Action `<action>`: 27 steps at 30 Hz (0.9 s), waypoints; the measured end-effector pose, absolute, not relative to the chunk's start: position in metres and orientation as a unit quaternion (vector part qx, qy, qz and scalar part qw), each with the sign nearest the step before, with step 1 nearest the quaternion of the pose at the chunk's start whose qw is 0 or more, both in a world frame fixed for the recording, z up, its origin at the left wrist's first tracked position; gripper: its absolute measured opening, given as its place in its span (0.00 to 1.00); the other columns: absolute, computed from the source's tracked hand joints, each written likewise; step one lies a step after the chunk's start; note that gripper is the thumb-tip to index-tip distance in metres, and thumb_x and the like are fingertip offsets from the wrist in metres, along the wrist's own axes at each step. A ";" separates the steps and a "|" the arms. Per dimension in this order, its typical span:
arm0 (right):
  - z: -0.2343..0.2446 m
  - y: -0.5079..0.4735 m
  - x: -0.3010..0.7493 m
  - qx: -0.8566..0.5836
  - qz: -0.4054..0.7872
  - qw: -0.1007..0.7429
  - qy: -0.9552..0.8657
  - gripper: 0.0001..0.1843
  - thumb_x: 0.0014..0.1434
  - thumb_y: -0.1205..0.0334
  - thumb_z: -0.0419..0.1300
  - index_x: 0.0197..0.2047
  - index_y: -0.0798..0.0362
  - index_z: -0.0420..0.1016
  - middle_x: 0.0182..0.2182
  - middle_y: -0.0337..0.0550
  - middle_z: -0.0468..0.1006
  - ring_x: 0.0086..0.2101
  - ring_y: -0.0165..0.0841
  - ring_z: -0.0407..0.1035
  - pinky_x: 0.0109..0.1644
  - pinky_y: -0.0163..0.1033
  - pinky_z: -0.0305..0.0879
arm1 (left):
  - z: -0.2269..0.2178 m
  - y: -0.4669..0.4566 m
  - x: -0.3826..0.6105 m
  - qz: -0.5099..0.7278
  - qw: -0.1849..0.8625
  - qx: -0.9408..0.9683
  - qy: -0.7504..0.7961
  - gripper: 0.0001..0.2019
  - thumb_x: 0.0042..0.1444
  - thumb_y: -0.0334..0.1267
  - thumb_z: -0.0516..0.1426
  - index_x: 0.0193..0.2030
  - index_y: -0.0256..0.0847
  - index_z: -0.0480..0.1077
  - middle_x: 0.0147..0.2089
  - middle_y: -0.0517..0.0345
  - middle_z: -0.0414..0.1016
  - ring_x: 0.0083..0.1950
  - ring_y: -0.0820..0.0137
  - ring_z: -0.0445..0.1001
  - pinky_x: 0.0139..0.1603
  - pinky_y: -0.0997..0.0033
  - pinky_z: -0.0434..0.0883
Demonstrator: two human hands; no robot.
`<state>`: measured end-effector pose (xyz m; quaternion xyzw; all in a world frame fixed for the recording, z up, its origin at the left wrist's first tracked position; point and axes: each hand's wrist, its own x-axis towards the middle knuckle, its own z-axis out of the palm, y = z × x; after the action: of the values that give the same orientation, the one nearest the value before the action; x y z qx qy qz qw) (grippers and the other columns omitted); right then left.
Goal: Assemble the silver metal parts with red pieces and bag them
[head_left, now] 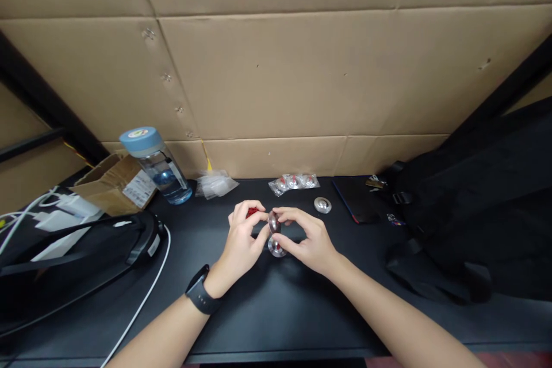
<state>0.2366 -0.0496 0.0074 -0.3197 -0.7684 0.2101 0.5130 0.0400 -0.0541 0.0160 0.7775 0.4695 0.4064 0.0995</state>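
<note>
Over the middle of the black table [267, 310], my left hand [241, 241] and my right hand [308, 238] meet. Both pinch a small round silver metal piece [273, 222] held between their fingertips. A small red part [252, 212] shows inside the fingers of my left hand. A second silver disc with a red centre [276, 247] lies just below, under my right thumb. A dark watch [201, 294] sits on my left wrist.
A loose silver disc [322, 204] and a clear bag of similar parts [294, 183] lie behind the hands. A water bottle [157, 165], cardboard box [112, 184] and empty plastic bags [215, 184] stand left. Black bags [474, 224] fill the right; cables and a dark device [77, 253] fill the left.
</note>
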 end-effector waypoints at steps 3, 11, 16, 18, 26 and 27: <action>0.005 -0.049 0.235 -0.334 0.233 0.510 -0.758 0.13 0.60 0.54 0.70 0.45 0.49 0.75 0.50 0.50 0.83 0.49 0.41 0.79 0.52 0.46 0.77 | 0.014 -0.055 0.039 0.413 0.049 0.785 0.460 0.04 0.64 0.36 0.58 0.41 0.45 0.76 0.50 0.50 0.73 0.56 0.57 0.69 0.56 0.53 0.66; 0.014 -0.045 0.244 -0.336 0.272 0.391 -0.812 0.12 0.74 0.57 0.51 0.43 0.49 0.75 0.42 0.45 0.81 0.42 0.35 0.76 0.50 0.42 0.73 | 0.011 -0.055 0.038 0.378 -0.037 0.806 0.455 0.05 0.63 0.34 0.60 0.41 0.47 0.78 0.50 0.50 0.75 0.58 0.55 0.68 0.55 0.51 0.63; 0.013 -0.044 0.245 -0.327 0.240 0.392 -0.826 0.10 0.73 0.61 0.52 0.41 0.49 0.73 0.48 0.48 0.77 0.48 0.37 0.73 0.54 0.45 0.70 | 0.010 -0.055 0.038 0.373 -0.021 0.815 0.442 0.05 0.65 0.35 0.59 0.42 0.46 0.77 0.50 0.49 0.74 0.59 0.55 0.68 0.56 0.52 0.64; 0.011 -0.044 0.244 -0.337 0.227 0.393 -0.825 0.10 0.71 0.63 0.53 0.39 0.49 0.73 0.49 0.49 0.77 0.50 0.39 0.72 0.56 0.48 0.69 | 0.010 -0.056 0.039 0.379 -0.008 0.816 0.437 0.05 0.66 0.36 0.58 0.42 0.46 0.76 0.51 0.49 0.74 0.59 0.56 0.68 0.56 0.53 0.64; 0.008 -0.042 0.247 -0.354 0.191 0.393 -0.827 0.06 0.66 0.66 0.57 0.36 0.50 0.74 0.55 0.50 0.73 0.57 0.43 0.66 0.61 0.54 0.64 | 0.019 -0.060 0.042 0.364 0.087 0.822 0.429 0.08 0.64 0.40 0.60 0.48 0.46 0.74 0.57 0.50 0.73 0.61 0.57 0.66 0.60 0.53 0.63; 0.008 -0.043 0.248 -0.350 0.196 0.392 -0.828 0.07 0.66 0.66 0.57 0.36 0.50 0.74 0.55 0.50 0.73 0.56 0.43 0.66 0.61 0.54 0.63 | 0.018 -0.060 0.042 0.348 0.088 0.832 0.422 0.07 0.62 0.41 0.61 0.47 0.47 0.75 0.57 0.51 0.73 0.62 0.56 0.66 0.61 0.53 0.62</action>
<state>0.2476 -0.0428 0.0082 -0.3502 -0.8275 0.1963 0.3925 0.0425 -0.0598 0.0176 0.8322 0.4222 0.3484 0.0884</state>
